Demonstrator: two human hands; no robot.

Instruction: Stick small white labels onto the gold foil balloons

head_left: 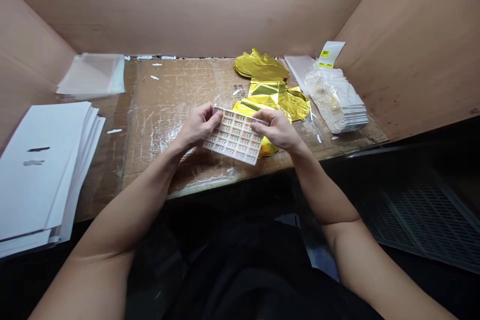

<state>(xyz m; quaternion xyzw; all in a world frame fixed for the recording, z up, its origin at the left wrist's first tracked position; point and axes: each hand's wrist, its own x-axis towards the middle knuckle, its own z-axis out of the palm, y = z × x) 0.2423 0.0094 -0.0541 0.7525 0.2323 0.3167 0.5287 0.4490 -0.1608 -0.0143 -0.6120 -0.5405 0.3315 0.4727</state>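
Note:
A sheet of stickers (236, 136) printed with rows of CE marks is held tilted above the front part of the work surface. My left hand (202, 125) pinches its upper left corner between thumb and fingers. At the upper right corner, my right hand (277, 129) grips the same sheet. Shiny gold foil balloons (268, 91) lie flat in a loose heap just behind and partly beneath the sheet, which hides some of them.
Cardboard (168, 90) covers the table. White sheets (45, 160) are stacked at left, with clear plastic bags (93, 74) behind them. At right lies a bundle of white packets (341, 102) beside a card with yellow labels (330, 54). Panels enclose the back and sides; a dark crate (423, 220) sits lower right.

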